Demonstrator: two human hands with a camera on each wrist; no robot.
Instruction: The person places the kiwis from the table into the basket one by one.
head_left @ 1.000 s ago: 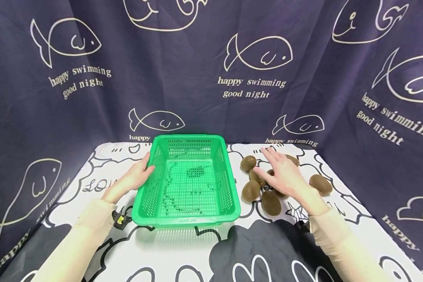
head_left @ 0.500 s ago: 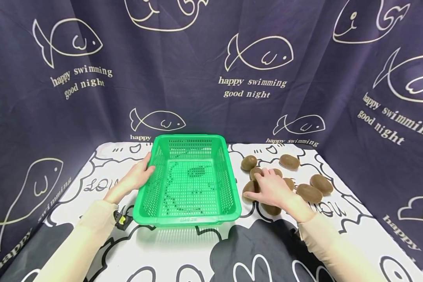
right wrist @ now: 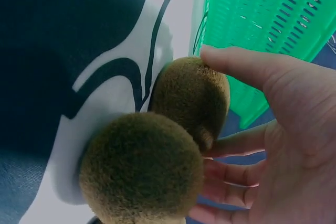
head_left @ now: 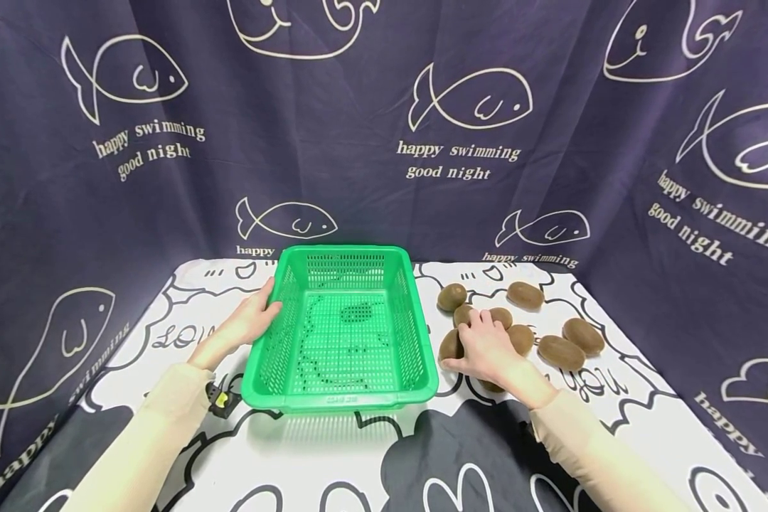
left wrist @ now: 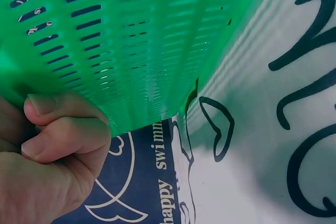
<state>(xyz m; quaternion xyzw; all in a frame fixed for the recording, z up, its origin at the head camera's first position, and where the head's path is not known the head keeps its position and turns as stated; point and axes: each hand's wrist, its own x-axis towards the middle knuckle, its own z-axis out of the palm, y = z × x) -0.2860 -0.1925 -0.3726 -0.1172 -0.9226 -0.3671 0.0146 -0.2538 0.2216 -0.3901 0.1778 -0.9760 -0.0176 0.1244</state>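
Observation:
My left hand (head_left: 249,316) grips the left rim of a green plastic basket (head_left: 339,400); in the left wrist view its fingers (left wrist: 79,124) curl at the rim. Nothing lies inside the basket. To its right, my right hand (head_left: 486,345) reaches down among several brown, fuzzy kiwis. Thumb and fingers pinch one kiwi (right wrist: 189,93) at its two ends, the one nearest the basket's right wall. Another kiwi (right wrist: 142,166) lies close beside it in the right wrist view, mostly covered by the hand and wrist in the head view.
Behind the right hand lie a kiwi (head_left: 451,297) near the basket and another kiwi (head_left: 525,295) farther back. Two more sit at the right, one kiwi (head_left: 561,353) touching a second kiwi (head_left: 583,336). A patterned cloth covers the table (head_left: 313,469); a dark fish-print curtain (head_left: 358,171) hangs behind.
My right hand has come down and left from above the kiwis, and its fingers have closed round the kiwi nearest the basket. The left hand and basket have stayed in place.

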